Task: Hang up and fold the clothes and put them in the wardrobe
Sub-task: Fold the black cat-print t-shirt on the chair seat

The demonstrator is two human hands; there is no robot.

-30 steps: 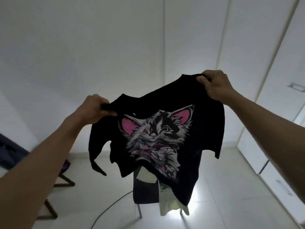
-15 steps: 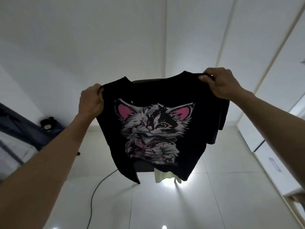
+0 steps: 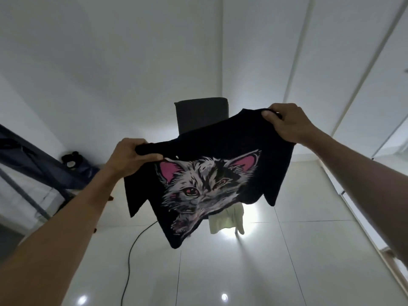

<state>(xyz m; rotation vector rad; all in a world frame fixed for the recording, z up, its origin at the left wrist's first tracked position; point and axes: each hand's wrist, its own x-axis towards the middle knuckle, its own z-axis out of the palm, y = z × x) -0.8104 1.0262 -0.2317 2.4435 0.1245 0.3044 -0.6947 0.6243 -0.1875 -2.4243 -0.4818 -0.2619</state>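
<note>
Fingers curl tight on both sides: the left hand [image 3: 130, 157] grips one shoulder of the black cat-print T-shirt [image 3: 212, 173], the right hand [image 3: 287, 122] grips the other, higher up; the shirt hangs in the air between them, tilted, print facing the camera; behind it stands a dark chair [image 3: 202, 114] with a pale garment [image 3: 227, 219] draped low; white wardrobe doors [image 3: 362, 69] line the right wall; a black cable [image 3: 130, 257] trails across the tiled floor [image 3: 242, 272].

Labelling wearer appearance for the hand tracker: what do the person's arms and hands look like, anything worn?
Both forearms are bare right up to the frame edge: no sleeves or cuffs in view. The left hand and right hand have no gloves, and no rings, watch, wristbands or markings are visible. The dim backlight hides finer detail.
</note>
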